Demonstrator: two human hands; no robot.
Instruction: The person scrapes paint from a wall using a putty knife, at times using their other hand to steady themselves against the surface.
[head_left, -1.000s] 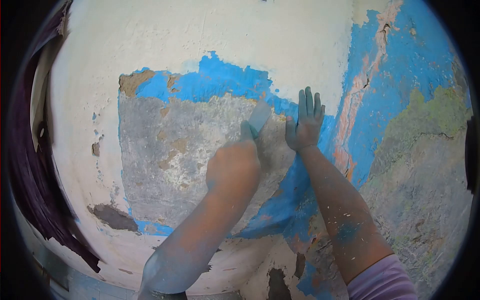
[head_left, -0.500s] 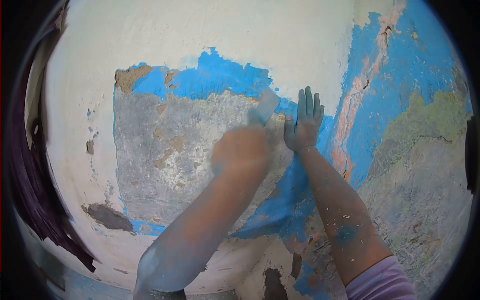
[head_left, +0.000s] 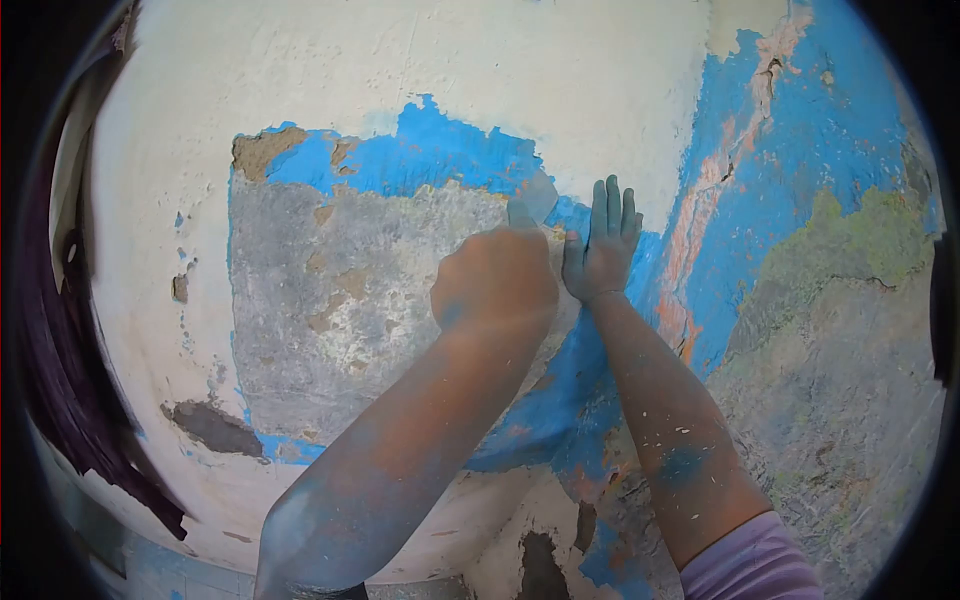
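Observation:
My left hand (head_left: 497, 275) is closed in a fist around the handle of a putty knife, held against the wall. The putty knife's pale, slightly blurred blade (head_left: 540, 197) lies at the border between blue paint (head_left: 455, 155) and cream paint (head_left: 610, 110). Most of the handle is hidden in my fist. Just to the right, my right hand (head_left: 607, 250) rests flat on the wall, fingers up and thumb out to the left, holding nothing. Paint flecks and dust cover both forearms.
Bare grey plaster (head_left: 290, 270) spreads left of my hands. A cracked pinkish strip (head_left: 705, 215) runs down the blue wall at right, beside rough greenish-grey plaster (head_left: 830, 330). Dark purple cloth (head_left: 75, 350) hangs at the far left. A dark hole (head_left: 215, 428) breaks the cream coat.
My left hand and the putty knife have shifted slightly right and up, and the blade looks less smeared. My right hand has moved a little to the left, still flat on the wall.

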